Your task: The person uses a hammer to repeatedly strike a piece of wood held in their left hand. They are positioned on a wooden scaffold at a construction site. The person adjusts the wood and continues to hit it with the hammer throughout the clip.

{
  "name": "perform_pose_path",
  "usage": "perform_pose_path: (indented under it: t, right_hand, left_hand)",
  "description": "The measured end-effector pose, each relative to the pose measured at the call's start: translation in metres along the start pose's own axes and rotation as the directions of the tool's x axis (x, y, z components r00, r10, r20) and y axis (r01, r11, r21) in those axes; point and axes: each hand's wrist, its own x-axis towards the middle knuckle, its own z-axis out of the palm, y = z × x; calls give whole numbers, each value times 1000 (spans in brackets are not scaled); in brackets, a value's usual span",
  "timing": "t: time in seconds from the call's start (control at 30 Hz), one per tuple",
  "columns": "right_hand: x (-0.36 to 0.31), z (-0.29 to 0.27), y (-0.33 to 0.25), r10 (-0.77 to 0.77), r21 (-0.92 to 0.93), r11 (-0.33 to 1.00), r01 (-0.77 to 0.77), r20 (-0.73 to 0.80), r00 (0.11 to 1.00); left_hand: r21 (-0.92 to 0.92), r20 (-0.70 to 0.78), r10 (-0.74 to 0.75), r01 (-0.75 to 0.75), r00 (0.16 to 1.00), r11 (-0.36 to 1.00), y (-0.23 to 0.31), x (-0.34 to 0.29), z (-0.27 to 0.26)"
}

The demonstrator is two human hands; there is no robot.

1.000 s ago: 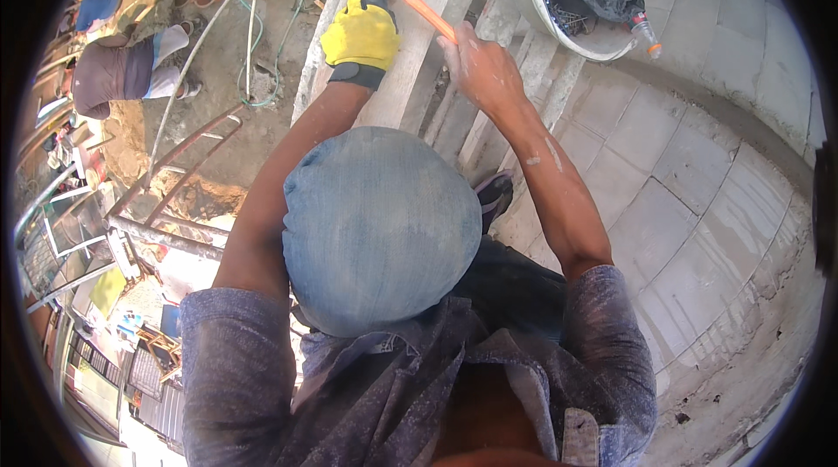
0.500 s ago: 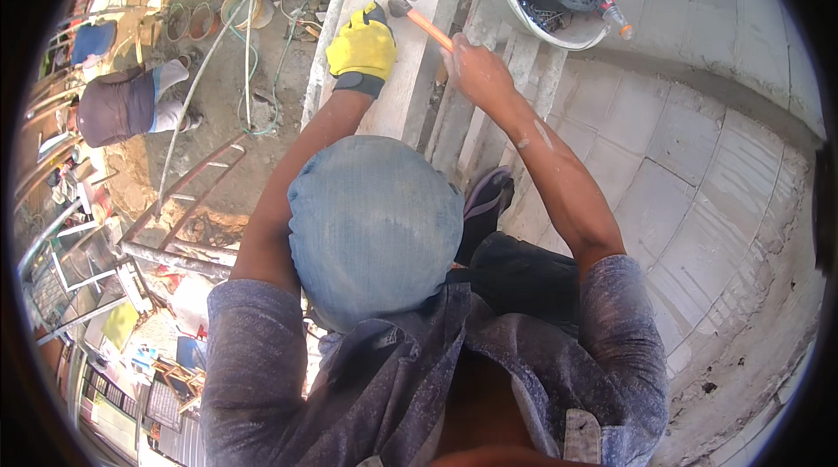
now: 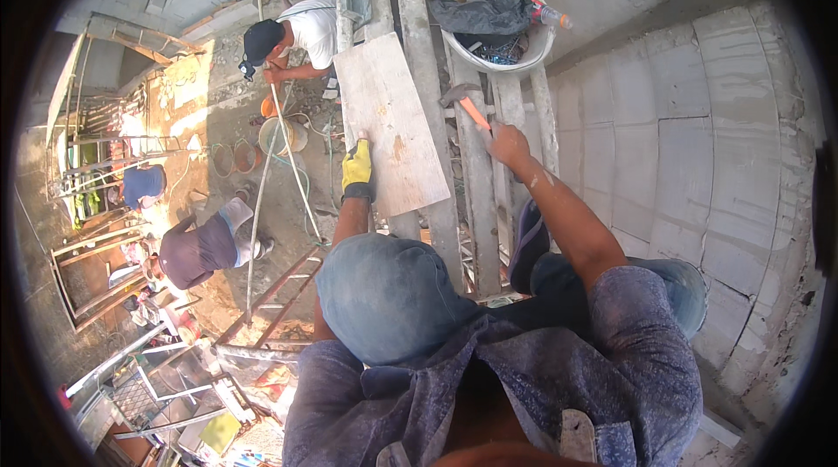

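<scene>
A pale flat board (image 3: 397, 113) lies slightly askew across the long grey planks in front of me. My left hand (image 3: 356, 170), in a yellow glove with a dark cuff, grips the board's left edge, its thumb on top; the fingers beneath are hidden. To the right of the board, my bare right hand (image 3: 509, 148) is closed round the orange handle of a claw hammer (image 3: 474, 111). The hammer's head is over the planks, apart from the board and below the bucket.
A white bucket (image 3: 546, 46) with black plastic, small metal pieces and a bottle stands on the planks (image 3: 428, 74). Below left, one person (image 3: 310, 30) in white leans by a pole; another (image 3: 196, 249) bends over. A block wall (image 3: 681, 144) rises at right.
My left hand has gone from the board's top to its left edge, and the board has turned askew. The hammer has moved off the board to the right. The view has shifted.
</scene>
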Motion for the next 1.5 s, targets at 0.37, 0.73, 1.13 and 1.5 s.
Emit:
perform_pose_path:
  t: [0.37, 0.73, 1.13, 1.5]
  right_hand:
    - [-5, -34, -93, -533, -174, 835, 522, -492, 688]
    - [-90, -216, -279, -276, 598, 107, 794, -749, 602]
    - [-158, -289, -302, -770, 934, -288, 211, -357, 529]
    - [-137, -235, -337, -260, 542, 521, 659, -635, 728]
  left_hand:
    - [-932, 332, 301, 264, 894, 247, 244, -101, -136]
    - [-985, 169, 748, 122, 642, 119, 354, -140, -188]
    - [-865, 11, 905, -450, 425, 221, 355, -166, -187]
    - [-867, 169, 611, -178, 773, 466, 293, -149, -221]
